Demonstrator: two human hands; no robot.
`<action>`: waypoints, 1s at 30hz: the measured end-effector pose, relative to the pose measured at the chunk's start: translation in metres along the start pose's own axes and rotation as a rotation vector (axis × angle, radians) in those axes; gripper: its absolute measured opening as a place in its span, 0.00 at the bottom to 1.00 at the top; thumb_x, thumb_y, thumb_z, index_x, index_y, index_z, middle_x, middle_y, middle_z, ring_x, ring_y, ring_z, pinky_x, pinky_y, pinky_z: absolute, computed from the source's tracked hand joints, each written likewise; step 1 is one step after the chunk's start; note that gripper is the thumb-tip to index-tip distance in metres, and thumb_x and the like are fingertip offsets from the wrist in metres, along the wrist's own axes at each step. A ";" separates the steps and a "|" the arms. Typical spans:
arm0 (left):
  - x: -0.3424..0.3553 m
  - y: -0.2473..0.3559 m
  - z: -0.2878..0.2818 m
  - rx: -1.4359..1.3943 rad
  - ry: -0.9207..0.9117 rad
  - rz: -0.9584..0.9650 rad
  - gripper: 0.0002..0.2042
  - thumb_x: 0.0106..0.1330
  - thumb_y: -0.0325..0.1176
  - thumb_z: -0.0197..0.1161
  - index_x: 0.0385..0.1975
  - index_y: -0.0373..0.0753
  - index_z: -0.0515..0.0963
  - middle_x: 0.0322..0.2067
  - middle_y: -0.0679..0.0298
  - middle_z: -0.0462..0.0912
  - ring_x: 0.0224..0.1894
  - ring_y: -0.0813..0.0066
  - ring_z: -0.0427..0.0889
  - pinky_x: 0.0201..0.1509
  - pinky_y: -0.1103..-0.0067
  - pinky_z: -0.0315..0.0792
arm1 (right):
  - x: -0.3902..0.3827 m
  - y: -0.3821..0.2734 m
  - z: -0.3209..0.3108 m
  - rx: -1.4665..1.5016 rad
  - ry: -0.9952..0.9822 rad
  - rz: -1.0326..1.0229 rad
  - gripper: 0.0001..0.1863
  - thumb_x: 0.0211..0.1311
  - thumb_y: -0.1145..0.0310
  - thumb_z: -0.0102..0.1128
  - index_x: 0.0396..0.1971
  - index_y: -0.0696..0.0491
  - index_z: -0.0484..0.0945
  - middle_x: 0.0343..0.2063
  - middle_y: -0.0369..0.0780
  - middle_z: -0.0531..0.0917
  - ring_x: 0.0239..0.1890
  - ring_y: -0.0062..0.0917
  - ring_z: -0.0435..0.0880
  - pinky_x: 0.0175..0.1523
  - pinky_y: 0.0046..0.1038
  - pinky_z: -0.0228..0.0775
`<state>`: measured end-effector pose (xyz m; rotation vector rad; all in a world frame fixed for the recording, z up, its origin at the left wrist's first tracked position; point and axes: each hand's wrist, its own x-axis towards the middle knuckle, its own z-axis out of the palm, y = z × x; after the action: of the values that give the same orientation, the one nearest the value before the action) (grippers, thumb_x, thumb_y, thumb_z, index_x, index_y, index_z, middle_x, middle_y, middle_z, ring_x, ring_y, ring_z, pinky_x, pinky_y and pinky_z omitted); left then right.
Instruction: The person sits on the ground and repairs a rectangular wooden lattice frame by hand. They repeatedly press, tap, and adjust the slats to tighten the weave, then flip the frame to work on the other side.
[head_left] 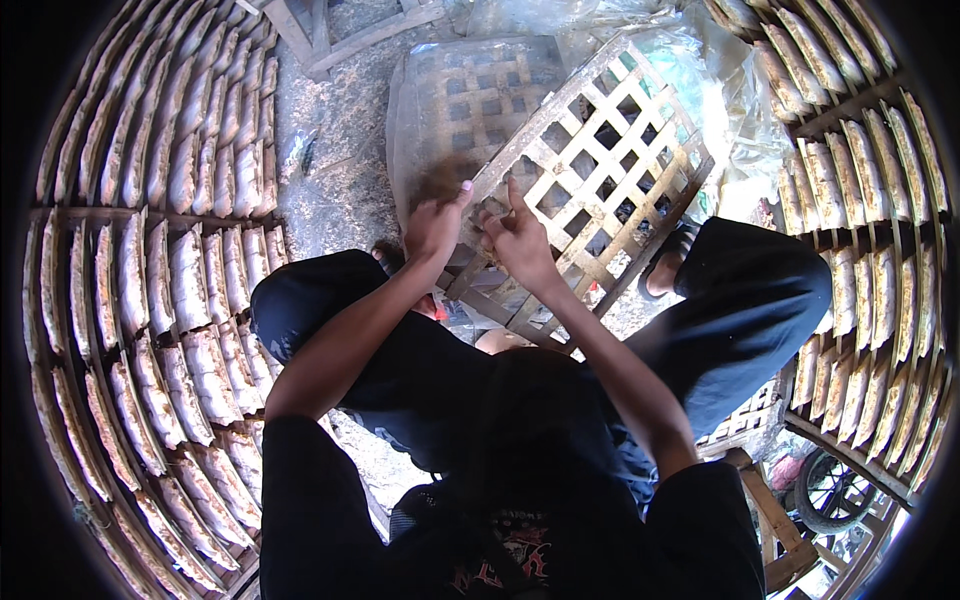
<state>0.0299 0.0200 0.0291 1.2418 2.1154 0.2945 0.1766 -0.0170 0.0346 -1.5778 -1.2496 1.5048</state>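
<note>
A slatted wooden lattice rack (590, 218) leans at a slant before me, its near end between my knees. My right hand (522, 245) is at the rack's left edge, index finger stretched along the slats and the other fingers curled at the rim. Just left of it, my left hand (432, 228) is closed, with the thumb pointing up and right. A brown, motion-smeared patch (445, 182) shows just beyond the left fingers; I cannot make out what it is. Brownish crumbs cling to the slats near my right hand.
Another lattice rack (480, 85) lies beyond, under a hazy sheet. Clear plastic sheeting (735, 110) is heaped at the far right. Stacked racks of pale, curved pieces wall both sides, left (200, 270) and right (860, 190). A wooden frame (370, 40) stands far left, a wheel (835, 490) lower right.
</note>
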 end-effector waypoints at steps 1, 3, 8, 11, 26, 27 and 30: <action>0.003 -0.002 0.000 -0.031 -0.030 -0.004 0.35 0.60 0.68 0.45 0.37 0.39 0.83 0.33 0.48 0.83 0.42 0.48 0.80 0.48 0.64 0.70 | 0.003 0.004 0.006 0.091 -0.013 0.004 0.41 0.61 0.62 0.54 0.68 0.60 0.45 0.21 0.44 0.82 0.26 0.28 0.83 0.37 0.28 0.73; 0.002 0.000 -0.002 -0.093 -0.102 -0.009 0.35 0.60 0.68 0.45 0.35 0.37 0.83 0.32 0.47 0.83 0.41 0.49 0.81 0.46 0.63 0.70 | 0.004 0.001 0.013 0.069 0.024 -0.003 0.40 0.60 0.63 0.53 0.68 0.60 0.45 0.20 0.44 0.83 0.24 0.29 0.83 0.37 0.29 0.73; 0.003 0.003 -0.007 -0.057 -0.169 0.039 0.33 0.63 0.64 0.43 0.36 0.38 0.82 0.31 0.48 0.83 0.41 0.50 0.81 0.46 0.63 0.70 | 0.002 -0.008 0.017 -0.084 0.113 -0.024 0.39 0.59 0.63 0.56 0.67 0.59 0.51 0.17 0.43 0.82 0.22 0.34 0.83 0.36 0.31 0.74; 0.000 0.007 -0.009 -0.068 -0.171 0.056 0.31 0.65 0.62 0.42 0.36 0.38 0.82 0.33 0.49 0.83 0.41 0.49 0.80 0.47 0.63 0.70 | 0.004 -0.003 0.019 -0.263 0.258 -0.094 0.32 0.59 0.64 0.59 0.64 0.53 0.63 0.23 0.46 0.82 0.18 0.29 0.78 0.33 0.30 0.73; 0.000 0.001 -0.005 -0.147 -0.156 -0.007 0.34 0.66 0.62 0.37 0.36 0.34 0.81 0.37 0.43 0.81 0.45 0.43 0.78 0.53 0.61 0.67 | 0.022 0.018 0.040 -0.378 0.765 -0.427 0.14 0.52 0.74 0.64 0.42 0.54 0.83 0.24 0.38 0.73 0.21 0.27 0.75 0.29 0.29 0.72; -0.001 0.003 -0.007 -0.146 -0.157 -0.020 0.35 0.66 0.62 0.37 0.36 0.34 0.81 0.37 0.42 0.81 0.45 0.42 0.78 0.53 0.61 0.67 | 0.022 0.020 0.040 -0.370 0.773 -0.443 0.14 0.52 0.74 0.64 0.42 0.54 0.83 0.23 0.38 0.73 0.21 0.26 0.75 0.29 0.29 0.72; -0.005 0.009 -0.012 -0.100 -0.173 -0.003 0.35 0.66 0.62 0.36 0.36 0.33 0.81 0.38 0.42 0.81 0.46 0.41 0.77 0.53 0.60 0.67 | 0.022 0.022 0.040 -0.333 0.785 -0.469 0.14 0.52 0.74 0.65 0.41 0.53 0.84 0.22 0.38 0.72 0.21 0.25 0.73 0.29 0.28 0.70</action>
<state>0.0299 0.0222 0.0442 1.1624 1.9319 0.2782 0.1403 -0.0115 0.0000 -1.6694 -1.2831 0.3239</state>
